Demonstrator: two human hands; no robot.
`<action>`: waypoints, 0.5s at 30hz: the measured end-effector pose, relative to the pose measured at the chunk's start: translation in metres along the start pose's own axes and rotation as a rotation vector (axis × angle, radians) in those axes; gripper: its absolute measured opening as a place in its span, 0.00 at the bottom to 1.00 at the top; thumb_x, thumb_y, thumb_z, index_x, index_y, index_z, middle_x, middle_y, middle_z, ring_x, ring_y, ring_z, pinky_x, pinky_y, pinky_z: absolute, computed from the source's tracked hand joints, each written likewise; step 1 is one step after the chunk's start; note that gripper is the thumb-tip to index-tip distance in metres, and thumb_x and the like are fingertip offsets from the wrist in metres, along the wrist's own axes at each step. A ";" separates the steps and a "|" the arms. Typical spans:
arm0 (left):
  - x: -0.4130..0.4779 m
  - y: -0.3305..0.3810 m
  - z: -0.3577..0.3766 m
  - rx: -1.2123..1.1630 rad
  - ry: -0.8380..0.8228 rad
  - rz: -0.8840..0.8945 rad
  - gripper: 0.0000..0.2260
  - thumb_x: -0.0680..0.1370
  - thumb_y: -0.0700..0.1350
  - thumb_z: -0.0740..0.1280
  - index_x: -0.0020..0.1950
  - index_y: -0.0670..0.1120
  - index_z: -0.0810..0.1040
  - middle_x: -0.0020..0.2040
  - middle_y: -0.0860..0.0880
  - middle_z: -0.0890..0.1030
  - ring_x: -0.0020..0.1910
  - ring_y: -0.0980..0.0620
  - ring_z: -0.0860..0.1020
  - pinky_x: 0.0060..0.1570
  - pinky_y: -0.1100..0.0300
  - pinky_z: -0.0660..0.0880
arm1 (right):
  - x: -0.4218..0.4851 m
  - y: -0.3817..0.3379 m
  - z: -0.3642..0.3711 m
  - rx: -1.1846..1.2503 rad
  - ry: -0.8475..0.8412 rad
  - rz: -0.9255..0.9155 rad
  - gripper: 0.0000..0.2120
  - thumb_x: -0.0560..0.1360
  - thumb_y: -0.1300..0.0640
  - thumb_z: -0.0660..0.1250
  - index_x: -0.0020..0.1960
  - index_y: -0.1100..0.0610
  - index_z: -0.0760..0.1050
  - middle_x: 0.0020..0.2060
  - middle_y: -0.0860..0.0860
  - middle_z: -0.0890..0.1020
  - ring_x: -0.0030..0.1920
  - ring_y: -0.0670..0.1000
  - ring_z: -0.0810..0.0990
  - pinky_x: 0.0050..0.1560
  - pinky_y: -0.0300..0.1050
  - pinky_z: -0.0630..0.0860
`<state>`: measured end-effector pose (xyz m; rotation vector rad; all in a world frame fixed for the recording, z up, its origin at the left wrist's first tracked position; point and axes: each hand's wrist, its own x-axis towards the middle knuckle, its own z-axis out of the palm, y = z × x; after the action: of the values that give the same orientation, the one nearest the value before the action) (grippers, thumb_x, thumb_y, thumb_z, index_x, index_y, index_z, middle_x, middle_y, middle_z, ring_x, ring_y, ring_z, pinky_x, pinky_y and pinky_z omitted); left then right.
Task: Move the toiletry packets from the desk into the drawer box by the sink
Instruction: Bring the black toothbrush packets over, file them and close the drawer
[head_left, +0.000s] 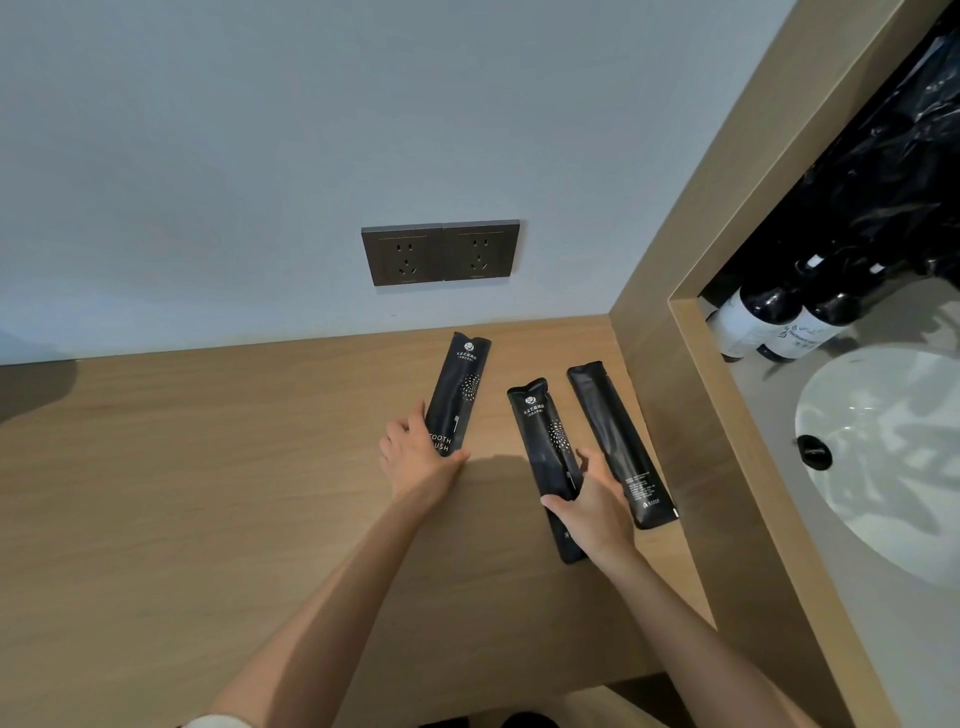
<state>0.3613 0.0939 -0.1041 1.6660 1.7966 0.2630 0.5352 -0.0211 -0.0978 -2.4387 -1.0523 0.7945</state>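
Three long black toiletry packets lie on the wooden desk (208, 467). The left packet (462, 387), printed with "TOOTH BRUSH", has its near end between the thumb and fingers of my left hand (421, 457). My right hand (592, 499) grips the middle packet (545, 441) near its lower half, thumb on its left edge. The right packet (618, 441) lies face down just right of that hand, untouched. No drawer box is in view.
A wooden partition (675, 364) bounds the desk on the right. Beyond it are a white sink (883, 457) and dark bottles (779, 317) on a grey counter. Two dark wall sockets (441, 252) sit above the desk.
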 end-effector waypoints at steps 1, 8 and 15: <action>0.000 -0.001 -0.001 -0.007 -0.012 -0.017 0.42 0.66 0.54 0.75 0.75 0.50 0.59 0.63 0.42 0.69 0.63 0.40 0.67 0.63 0.51 0.62 | 0.000 0.000 0.001 -0.003 -0.001 0.003 0.31 0.66 0.52 0.76 0.64 0.52 0.66 0.56 0.50 0.80 0.56 0.54 0.79 0.51 0.52 0.79; -0.007 -0.007 -0.011 0.085 -0.021 -0.059 0.30 0.65 0.53 0.76 0.64 0.48 0.70 0.59 0.43 0.72 0.62 0.41 0.67 0.59 0.53 0.64 | 0.000 -0.007 0.000 0.029 -0.076 0.016 0.06 0.73 0.54 0.70 0.47 0.53 0.75 0.44 0.51 0.81 0.43 0.50 0.80 0.43 0.48 0.81; -0.020 -0.020 -0.016 -0.097 -0.072 -0.045 0.14 0.74 0.46 0.70 0.53 0.41 0.71 0.51 0.41 0.76 0.54 0.41 0.73 0.46 0.55 0.65 | -0.015 -0.011 -0.026 0.341 -0.163 0.018 0.03 0.77 0.55 0.66 0.50 0.53 0.75 0.45 0.51 0.82 0.43 0.46 0.80 0.41 0.39 0.76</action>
<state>0.3344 0.0763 -0.0965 1.5464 1.7386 0.2627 0.5376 -0.0280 -0.0668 -2.1260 -0.8678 1.0961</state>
